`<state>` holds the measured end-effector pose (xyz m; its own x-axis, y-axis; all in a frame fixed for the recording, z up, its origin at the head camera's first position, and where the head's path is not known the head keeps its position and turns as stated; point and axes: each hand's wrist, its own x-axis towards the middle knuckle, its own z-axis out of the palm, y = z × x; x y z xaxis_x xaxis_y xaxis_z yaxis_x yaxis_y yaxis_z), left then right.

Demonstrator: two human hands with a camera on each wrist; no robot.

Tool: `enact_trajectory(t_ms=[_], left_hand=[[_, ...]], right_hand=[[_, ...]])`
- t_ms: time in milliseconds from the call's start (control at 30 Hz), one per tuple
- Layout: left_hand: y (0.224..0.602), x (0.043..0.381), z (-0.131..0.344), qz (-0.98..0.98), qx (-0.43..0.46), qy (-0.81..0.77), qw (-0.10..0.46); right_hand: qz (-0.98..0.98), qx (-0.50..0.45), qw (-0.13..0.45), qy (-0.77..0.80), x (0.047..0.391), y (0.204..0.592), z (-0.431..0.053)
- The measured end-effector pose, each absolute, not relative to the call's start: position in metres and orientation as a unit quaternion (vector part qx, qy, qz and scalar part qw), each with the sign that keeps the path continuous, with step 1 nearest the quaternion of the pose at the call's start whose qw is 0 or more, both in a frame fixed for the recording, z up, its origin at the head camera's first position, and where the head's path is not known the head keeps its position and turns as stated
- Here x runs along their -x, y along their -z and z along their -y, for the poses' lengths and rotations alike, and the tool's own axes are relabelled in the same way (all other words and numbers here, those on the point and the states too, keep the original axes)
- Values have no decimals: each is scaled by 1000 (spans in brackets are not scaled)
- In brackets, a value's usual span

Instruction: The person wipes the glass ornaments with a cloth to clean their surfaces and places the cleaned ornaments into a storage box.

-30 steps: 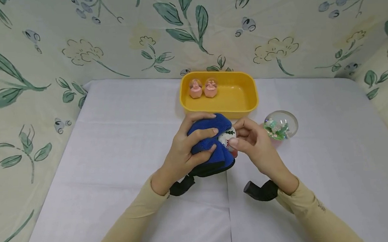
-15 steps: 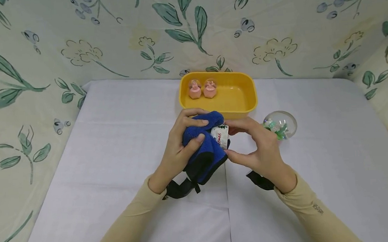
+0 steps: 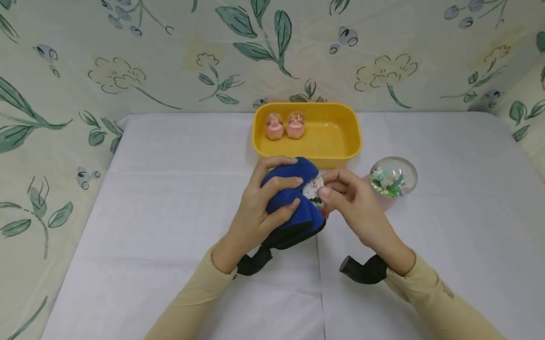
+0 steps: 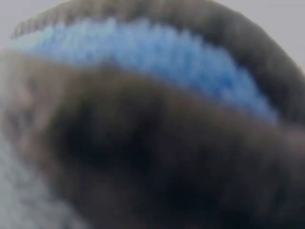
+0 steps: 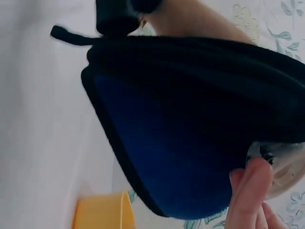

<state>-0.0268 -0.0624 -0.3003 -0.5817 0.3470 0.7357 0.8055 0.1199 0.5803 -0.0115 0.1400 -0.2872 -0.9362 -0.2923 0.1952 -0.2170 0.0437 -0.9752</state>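
Observation:
My left hand (image 3: 255, 206) wraps a blue plush cloth (image 3: 310, 218) with black edging around an item that it mostly covers. A white printed base (image 3: 309, 190) with dark green trees and a bit of red pokes out of the cloth's right side. My right hand (image 3: 361, 204) pinches this base between thumb and fingers. In the right wrist view the cloth (image 5: 162, 138) hangs as a broad dark-edged flap, and right fingertips (image 5: 252, 188) press at the pale round base (image 5: 286, 176). Blurred blue pile of the cloth (image 4: 143, 50) fills much of the left wrist view.
Behind the hands stands a yellow tray (image 3: 341, 160), with two small pink globes (image 3: 285, 128) at its left end. Just right of my right hand is a larger snow globe (image 3: 393, 179) on a pink base. A white cloth (image 3: 163, 196) covers the table; floral fabric (image 3: 155, 53) hangs behind.
The cloth and base were turned at half a second ago, showing lettering and a hanging corner; now they are bunched up again. My right fingers, spread wider then, have closed in on the base.

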Motion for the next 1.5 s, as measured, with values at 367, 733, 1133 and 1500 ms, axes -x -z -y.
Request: enact_trajectory(t_ms=[367,733,1133,1500], left_hand=[[297,30,64,686,356,599,207],[296,29,64,685,386,579,215],[300,29,64,695,414,544,224],[297,29,65,671,356,618,201]], right_hand=[[-768,395,-172,474,17,279,-144],[-754,392,-228,475,18,282,-144],[-735,266,-67,620,12,286,-143],[-757,431,-212,443,17,277,-146]])
